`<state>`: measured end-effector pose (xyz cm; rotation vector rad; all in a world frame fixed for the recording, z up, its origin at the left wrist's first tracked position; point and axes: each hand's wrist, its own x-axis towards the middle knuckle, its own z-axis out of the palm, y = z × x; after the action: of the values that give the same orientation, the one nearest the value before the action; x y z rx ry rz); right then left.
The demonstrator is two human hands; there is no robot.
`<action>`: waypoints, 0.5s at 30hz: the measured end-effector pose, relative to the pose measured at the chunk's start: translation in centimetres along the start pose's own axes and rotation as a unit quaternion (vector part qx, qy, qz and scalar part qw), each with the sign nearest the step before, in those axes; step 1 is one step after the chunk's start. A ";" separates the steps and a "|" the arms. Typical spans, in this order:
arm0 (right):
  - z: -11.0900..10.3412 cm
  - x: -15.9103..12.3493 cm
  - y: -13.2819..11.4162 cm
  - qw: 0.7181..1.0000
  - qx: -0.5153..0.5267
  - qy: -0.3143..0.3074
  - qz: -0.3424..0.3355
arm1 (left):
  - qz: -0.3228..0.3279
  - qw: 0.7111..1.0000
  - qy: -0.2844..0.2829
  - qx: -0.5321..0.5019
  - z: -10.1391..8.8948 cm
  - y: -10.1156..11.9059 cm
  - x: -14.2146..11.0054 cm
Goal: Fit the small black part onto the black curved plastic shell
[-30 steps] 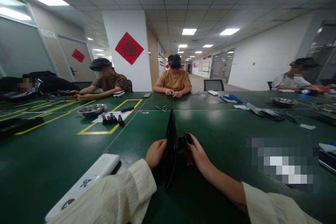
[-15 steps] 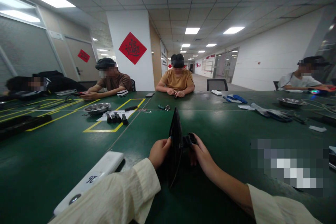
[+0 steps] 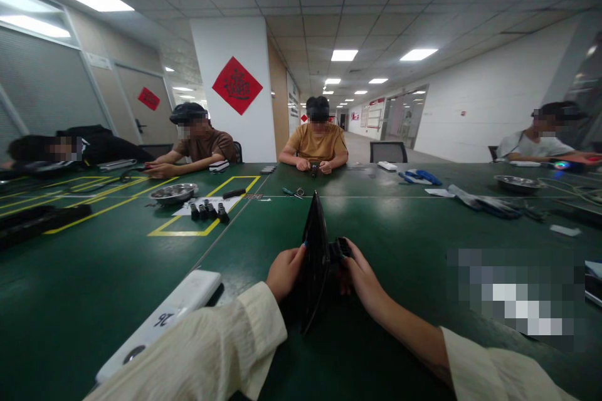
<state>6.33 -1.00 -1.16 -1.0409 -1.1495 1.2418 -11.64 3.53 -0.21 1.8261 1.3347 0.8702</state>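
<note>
A thin black panel (image 3: 316, 269) stands nearly edge-on to me above the green table. My left hand (image 3: 285, 270) is closed on its left face, thumb near the edge and the other fingers mostly hidden. From the panel's right side juts a small black bracket-like piece (image 3: 339, 250). My right hand (image 3: 360, 272) is closed around this piece, with the thumb on top and some fingertips showing below. Whether the piece is fixed to the panel or only pressed against it, I cannot tell. The panel's broad faces are dark and seen at a steep angle.
A white oblong device (image 3: 164, 319) marked 26 lies beside my left forearm. Further off are a metal bowl (image 3: 174, 193), several black cylindrical parts (image 3: 209, 210), a small tool (image 3: 296, 192) and a second bowl (image 3: 517, 183). Several people sit around the green table (image 3: 399, 225).
My hands and the black panel stay almost where they were. Across the table, the person in the mustard shirt has shifted their hands slightly, with a small dark thing now raised between them.
</note>
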 end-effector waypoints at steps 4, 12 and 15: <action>-0.1 0.1 0.2 1.000 0.005 0.004 0.001 | 0.010 0.998 0.009 0.057 -0.4 0.6 -0.2; -0.1 0.1 0.2 1.000 -0.003 0.001 -0.003 | 0.017 0.999 -0.008 0.034 -0.4 0.4 -0.1; 0.0 0.0 0.0 1.000 -0.010 -0.002 -0.003 | 0.002 1.000 -0.004 0.013 -0.4 0.6 -0.1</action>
<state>6.34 -0.97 -1.19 -1.0504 -1.1697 1.2299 -11.75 3.37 0.50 1.8502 1.3441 0.8497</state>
